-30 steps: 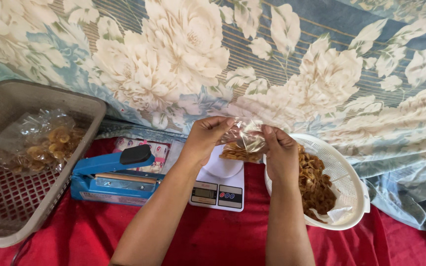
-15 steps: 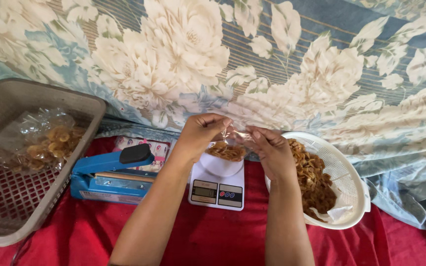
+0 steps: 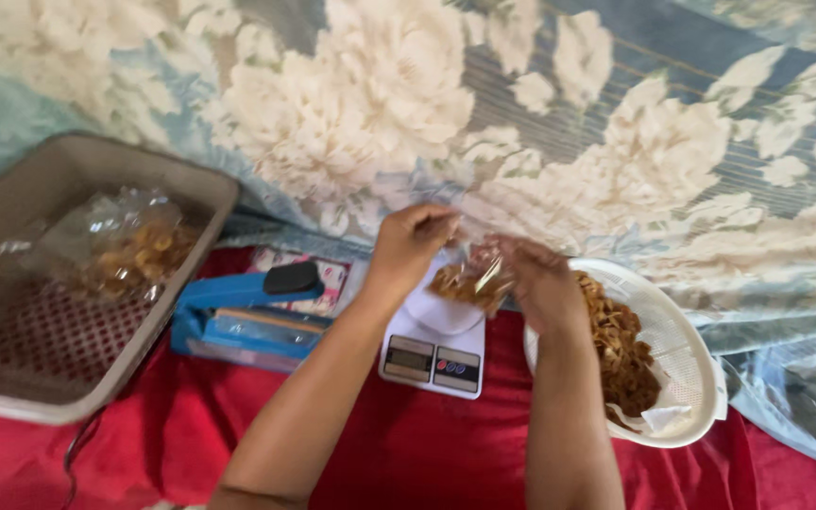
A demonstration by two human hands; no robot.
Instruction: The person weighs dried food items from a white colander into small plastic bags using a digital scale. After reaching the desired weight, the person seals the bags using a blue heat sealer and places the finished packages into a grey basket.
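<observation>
Pinching clear snack bag (image 3: 469, 281) with left hand (image 3: 408, 247) and right hand (image 3: 535, 283), above white scale (image 3: 432, 345). Weighing stage, seemingly. Calling next for gentle lowering toward six o'clock; fried-snack colander (image 3: 687, 364) at three.

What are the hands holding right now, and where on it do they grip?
Both hands, left hand and right hand, hold a small clear bag of snacks by its top edge, above the scale.

Surface: red cloth (image 3: 427, 453). Lying on it: grey mesh basket (image 3: 68, 378) at left, blue heat sealer (image 3: 238, 316), white digital scale (image 3: 432, 354), white round strainer basket (image 3: 691, 368) at right.
</observation>
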